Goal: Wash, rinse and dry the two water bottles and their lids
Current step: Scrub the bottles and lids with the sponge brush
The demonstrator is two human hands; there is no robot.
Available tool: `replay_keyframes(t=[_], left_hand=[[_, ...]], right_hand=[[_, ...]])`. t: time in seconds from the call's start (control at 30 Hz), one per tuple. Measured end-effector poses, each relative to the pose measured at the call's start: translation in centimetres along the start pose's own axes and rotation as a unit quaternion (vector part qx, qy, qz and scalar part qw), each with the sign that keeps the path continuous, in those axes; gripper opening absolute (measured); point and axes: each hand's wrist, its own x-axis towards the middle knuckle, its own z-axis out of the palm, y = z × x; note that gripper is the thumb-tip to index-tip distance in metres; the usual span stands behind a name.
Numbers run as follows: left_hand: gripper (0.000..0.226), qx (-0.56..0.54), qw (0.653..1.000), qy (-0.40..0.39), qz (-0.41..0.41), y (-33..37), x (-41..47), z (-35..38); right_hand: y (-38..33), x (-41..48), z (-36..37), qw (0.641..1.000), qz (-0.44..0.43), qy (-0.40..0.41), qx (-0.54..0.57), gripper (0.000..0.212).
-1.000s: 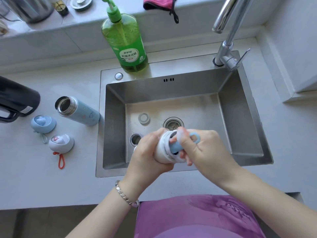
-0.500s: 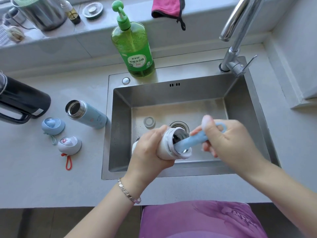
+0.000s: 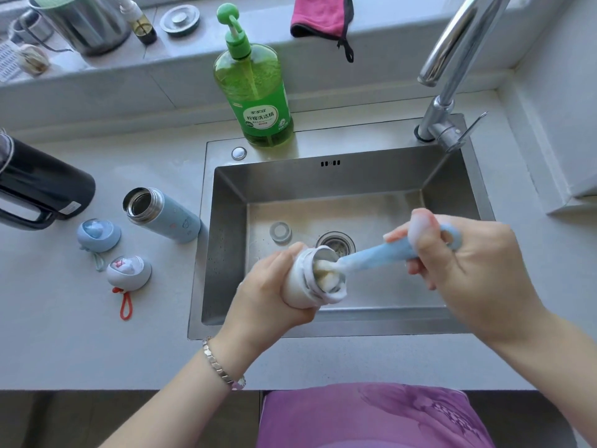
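1. Left hand [image 3: 268, 292]: your fingers are curled round the body of the white bottle [image 3: 300, 286]. You hold it over the near part of the sink [image 3: 223, 253], with its mouth tilted to the right.
2. Right hand [image 3: 468, 270]: it is clamped round the blue handle of the bottle brush [image 3: 371, 255], with foam on the thumb. The sponge head sits at the bottle's mouth, and there are suds round the rim.
3. Blue bottle [image 3: 164, 215]: it lies on its side on the counter, just left of the sink, uncapped.
4. Blue lid [image 3: 98, 234] and white lid [image 3: 129, 270] with a red loop: both sit on the counter left of the blue bottle, close together but apart.
5. Clear ring [image 3: 280, 231]: it lies on the sink floor beside the drain. You cannot tell what it belongs to.
6. Supplies: the green soap bottle [image 3: 255, 92] stands on the sink's far rim. The tap [image 3: 452, 76] is far right, with no visible stream. A pink cloth [image 3: 319, 14] lies on the far ledge.
7. Step in hand: scrubbing inside the first bottle. The task looks early, as the other bottle and both lids appear unwashed.
8. Next move, as a judgement: work the brush the full depth of the bottle, keep a firm hold on the soapy body, then bring the mouth under the tap to rinse.
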Motion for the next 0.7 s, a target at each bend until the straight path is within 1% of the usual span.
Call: replay_keyframes(t=[0.1,0.17,0.23,0.27,0.33,0.37,0.4,0.47,0.53,0.6,0.67,0.7], left_hand=[[0.069,0.04,0.999,-0.004,0.036,0.0,-0.1,0.1],[0.07,0.046,0.997,-0.014,0.059,0.8,-0.5,0.7],[0.069,0.028,0.999,-0.011,0.044,0.9,-0.8,1.0],[0.068,0.024,0.999,-0.003,0.028,0.6,-0.7,0.9],[0.069,0.021,1.0,0.016,-0.005,0.0,-0.6,0.4],[0.07,0.022,0.999,0.024,-0.011,0.0,-0.4,0.2],[0.071,0.026,0.999,0.028,-0.002,0.2,-0.3,0.2],[0.074,0.046,0.997,0.031,0.05,1.2,-0.1,0.5],[0.076,0.046,0.995,0.039,0.081,1.8,-0.1,0.9],[0.077,0.045,0.995,0.048,0.076,1.4,0.0,0.8],[0.077,0.046,0.996,0.049,0.06,0.9,-0.2,0.6],[0.076,0.035,0.997,0.048,0.047,0.9,-0.3,0.6]], right_hand=[[0.8,-0.6,1.0,0.998,0.051,-0.025,0.008,0.05],[1.4,-1.4,2.4,0.996,0.053,-0.072,0.007,0.057],[1.5,-1.9,2.4,0.994,0.041,-0.098,0.018,0.062],[1.4,-1.9,1.8,0.995,0.034,-0.086,0.029,0.057],[1.3,-2.0,0.8,0.999,0.018,-0.025,0.043,0.041],[1.2,-2.1,0.9,0.999,0.009,-0.003,0.038,0.039],[1.0,-2.3,1.4,1.0,-0.002,-0.001,0.023,0.042],[0.8,-3.2,3.4,0.999,-0.016,-0.038,-0.023,0.051],[0.7,-3.7,4.3,0.998,-0.014,-0.055,-0.032,0.054],[0.6,-3.0,3.6,0.999,0.036,-0.02,0.024,0.051],[0.2,-2.4,2.8,0.989,0.114,0.031,0.088,0.043],[0.0,-2.4,2.8,0.983,0.144,0.042,0.105,0.04]])
